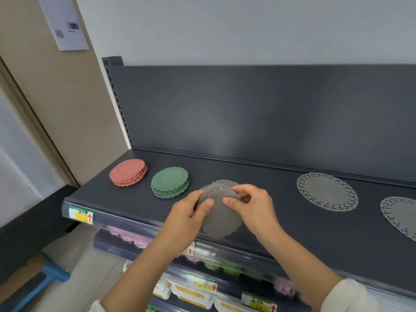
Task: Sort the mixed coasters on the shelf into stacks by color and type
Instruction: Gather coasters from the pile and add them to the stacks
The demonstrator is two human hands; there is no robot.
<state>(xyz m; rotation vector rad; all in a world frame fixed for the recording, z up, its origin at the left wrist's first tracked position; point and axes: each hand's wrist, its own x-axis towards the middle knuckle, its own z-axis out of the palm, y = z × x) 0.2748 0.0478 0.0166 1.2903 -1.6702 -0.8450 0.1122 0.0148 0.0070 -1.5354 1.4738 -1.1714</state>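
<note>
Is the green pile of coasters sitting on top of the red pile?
No, the green stack sits on the shelf beside the red stack, with a gap between them.

Stack of red scalloped round coasters far left of hands on dark metal shelf; stack of green scalloped round coasters just left; two grey lace doilies right, well apart from hands.

Single head-worn wide-angle view, looking forward and down onto the dark shelf from close range, front edge nearest. Straight lines bow toward the frame edges. Lower shelves show beneath; no second view.
</note>
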